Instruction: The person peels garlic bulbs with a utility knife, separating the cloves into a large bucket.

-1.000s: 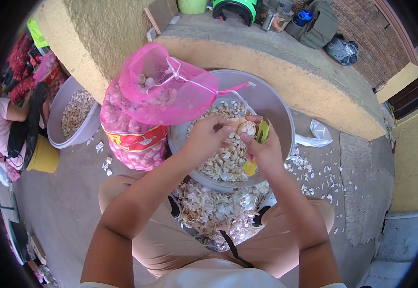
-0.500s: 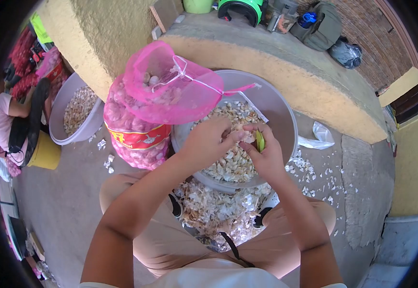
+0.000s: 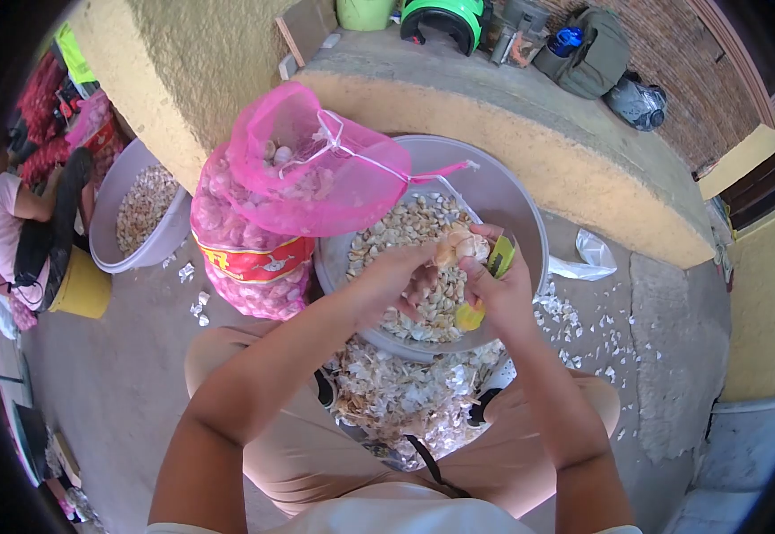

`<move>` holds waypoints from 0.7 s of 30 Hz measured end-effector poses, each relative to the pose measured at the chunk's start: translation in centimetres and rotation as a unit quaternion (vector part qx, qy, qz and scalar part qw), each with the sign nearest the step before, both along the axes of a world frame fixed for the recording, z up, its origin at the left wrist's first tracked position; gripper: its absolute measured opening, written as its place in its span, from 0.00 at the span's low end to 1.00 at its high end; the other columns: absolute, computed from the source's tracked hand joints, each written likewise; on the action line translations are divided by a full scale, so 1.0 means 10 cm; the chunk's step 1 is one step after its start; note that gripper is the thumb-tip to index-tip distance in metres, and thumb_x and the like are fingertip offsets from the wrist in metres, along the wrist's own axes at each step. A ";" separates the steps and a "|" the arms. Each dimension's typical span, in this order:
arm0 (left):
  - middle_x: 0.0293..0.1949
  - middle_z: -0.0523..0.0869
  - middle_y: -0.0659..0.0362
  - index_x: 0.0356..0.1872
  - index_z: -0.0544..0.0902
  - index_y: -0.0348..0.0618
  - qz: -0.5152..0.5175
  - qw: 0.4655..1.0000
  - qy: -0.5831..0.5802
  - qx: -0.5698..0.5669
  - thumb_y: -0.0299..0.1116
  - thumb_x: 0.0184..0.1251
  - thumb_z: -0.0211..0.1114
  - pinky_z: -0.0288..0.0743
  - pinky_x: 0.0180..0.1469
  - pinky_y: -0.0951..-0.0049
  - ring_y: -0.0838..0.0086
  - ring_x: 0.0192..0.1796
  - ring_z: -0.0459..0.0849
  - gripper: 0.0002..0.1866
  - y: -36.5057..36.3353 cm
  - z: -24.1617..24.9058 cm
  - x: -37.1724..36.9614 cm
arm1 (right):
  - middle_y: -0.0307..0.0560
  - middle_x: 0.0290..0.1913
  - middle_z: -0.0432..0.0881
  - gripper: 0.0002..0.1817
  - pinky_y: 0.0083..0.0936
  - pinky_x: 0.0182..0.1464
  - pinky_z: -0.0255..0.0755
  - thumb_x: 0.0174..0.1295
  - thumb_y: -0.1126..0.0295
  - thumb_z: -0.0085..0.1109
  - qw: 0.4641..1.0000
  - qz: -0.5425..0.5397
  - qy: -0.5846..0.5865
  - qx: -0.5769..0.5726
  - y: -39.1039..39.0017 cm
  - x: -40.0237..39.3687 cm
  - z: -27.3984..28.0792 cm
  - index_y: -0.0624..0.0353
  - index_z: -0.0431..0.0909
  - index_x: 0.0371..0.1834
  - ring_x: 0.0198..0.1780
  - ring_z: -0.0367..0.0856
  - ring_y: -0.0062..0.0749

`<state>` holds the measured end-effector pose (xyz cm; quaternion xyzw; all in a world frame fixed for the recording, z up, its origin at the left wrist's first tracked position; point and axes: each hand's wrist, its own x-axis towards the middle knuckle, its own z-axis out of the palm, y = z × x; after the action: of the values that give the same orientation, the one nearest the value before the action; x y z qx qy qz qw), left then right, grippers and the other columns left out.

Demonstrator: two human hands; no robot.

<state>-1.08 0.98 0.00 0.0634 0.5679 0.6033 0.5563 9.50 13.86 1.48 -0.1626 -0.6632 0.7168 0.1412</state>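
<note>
Head view, looking down past both forearms.

Garlic bulb [image 3: 455, 242]: rounded, papery, pale tan skin. Held over the far half of the basin, pinched between both hands. It sits at the fingertips of each, just far of the right hand and to the right of the left hand; the right hand is the closer, wrapped partly round it.

Left hand [image 3: 389, 280]: fingers drawn together, tips pinching the near-left side of the bulb.

Right hand [image 3: 494, 287]: closed round a small knife [image 3: 485, 285] with a yellow-green plastic handle, thumb and forefinger also pressing the bulb. The handle's long axis runs near to far, tilted slightly right; the blade cannot be made out.

Basin [image 3: 516, 200]: wide, round, smooth grey plastic, on the floor, holding a heap of separated garlic cloves [image 3: 405, 233], small, curved, cream-coloured.

Mesh sack [image 3: 271, 205]: pink netting, soft and bulging, full of whole bulbs, red printed band low down, drawstring mouth leaning over the basin's left rim.

Peelings [image 3: 396, 392]: loose, flaky white skins piled between the knees, near side of the basin; more scattered right on the concrete floor [image 3: 120, 383].

Second basin [image 3: 129, 222]: far left, also with cloves, beside another seated person [image 3: 13, 231].

Ledge [image 3: 530, 116]: rough plastered, yellow edge, carrying a green helmet [image 3: 441, 16] and a bag [image 3: 588, 49].
</note>
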 end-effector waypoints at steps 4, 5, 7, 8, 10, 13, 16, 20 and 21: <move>0.20 0.74 0.58 0.30 0.73 0.39 0.118 0.784 0.606 0.064 0.48 0.61 0.52 0.69 0.29 0.65 0.66 0.21 0.74 0.19 -0.02 -0.01 -0.07 | 0.38 0.35 0.75 0.17 0.14 0.29 0.65 0.54 0.76 0.56 0.984 0.047 -0.021 0.170 0.01 0.01 0.01 0.57 0.68 0.48 0.26 0.71 0.16; 0.20 0.74 0.57 0.31 0.73 0.37 0.059 0.784 0.614 0.075 0.48 0.61 0.52 0.68 0.30 0.64 0.64 0.22 0.74 0.19 -0.06 0.06 -0.05 | 0.38 0.35 0.75 0.16 0.15 0.31 0.66 0.53 0.76 0.56 0.981 0.056 -0.021 0.184 -0.03 0.02 0.02 0.57 0.69 0.47 0.28 0.72 0.16; 0.20 0.75 0.56 0.31 0.73 0.37 -0.035 0.797 0.598 0.075 0.47 0.61 0.52 0.68 0.31 0.65 0.64 0.23 0.75 0.19 -0.09 0.14 -0.04 | 0.38 0.36 0.75 0.16 0.15 0.33 0.66 0.53 0.76 0.56 0.979 0.072 -0.030 0.189 -0.06 0.03 0.05 0.57 0.69 0.47 0.31 0.73 0.17; 0.20 0.76 0.56 0.31 0.73 0.37 -0.070 0.813 0.575 0.063 0.47 0.61 0.52 0.68 0.30 0.66 0.66 0.23 0.75 0.19 -0.09 0.12 -0.05 | 0.38 0.36 0.75 0.17 0.16 0.34 0.67 0.53 0.76 0.56 0.980 0.081 -0.039 0.178 -0.06 0.03 0.06 0.58 0.69 0.47 0.31 0.73 0.17; 0.20 0.76 0.57 0.31 0.74 0.38 -0.118 0.851 0.508 0.059 0.46 0.62 0.52 0.68 0.27 0.69 0.70 0.22 0.76 0.18 -0.08 0.11 -0.07 | 0.39 0.35 0.75 0.17 0.16 0.34 0.67 0.54 0.75 0.56 0.979 0.102 -0.034 0.173 -0.04 0.04 0.07 0.58 0.68 0.48 0.31 0.73 0.17; 0.19 0.76 0.58 0.29 0.75 0.37 -0.133 0.900 0.402 0.105 0.47 0.63 0.51 0.67 0.23 0.74 0.76 0.21 0.75 0.20 -0.06 0.10 -0.10 | 0.39 0.33 0.74 0.19 0.15 0.31 0.65 0.55 0.74 0.56 0.980 0.138 -0.014 0.145 0.02 0.07 0.09 0.59 0.65 0.50 0.28 0.71 0.16; 0.18 0.75 0.60 0.28 0.75 0.37 -0.033 0.953 0.256 0.156 0.48 0.64 0.49 0.65 0.19 0.77 0.79 0.18 0.73 0.21 -0.04 0.02 -0.03 | 0.39 0.30 0.71 0.19 0.14 0.27 0.63 0.57 0.72 0.55 0.986 0.157 -0.004 0.061 0.01 0.10 0.10 0.59 0.62 0.51 0.25 0.68 0.16; 0.18 0.75 0.61 0.28 0.76 0.39 0.048 0.984 0.070 0.155 0.50 0.65 0.45 0.65 0.17 0.79 0.79 0.17 0.72 0.23 0.01 0.00 0.08 | 0.38 0.29 0.70 0.18 0.13 0.24 0.62 0.59 0.72 0.52 0.989 0.135 0.054 0.030 -0.03 0.12 0.07 0.58 0.60 0.51 0.22 0.66 0.16; 0.18 0.75 0.61 0.29 0.75 0.39 0.016 0.982 0.092 0.163 0.50 0.66 0.44 0.66 0.16 0.80 0.79 0.17 0.72 0.23 0.00 0.01 0.08 | 0.38 0.29 0.70 0.18 0.13 0.24 0.62 0.59 0.73 0.52 0.990 0.133 0.054 0.013 -0.02 0.12 0.10 0.58 0.60 0.51 0.22 0.66 0.16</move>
<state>-0.32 0.96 0.10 0.1997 0.5115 0.6882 0.4742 10.68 13.65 2.46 -0.0323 -0.6796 0.7282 0.0822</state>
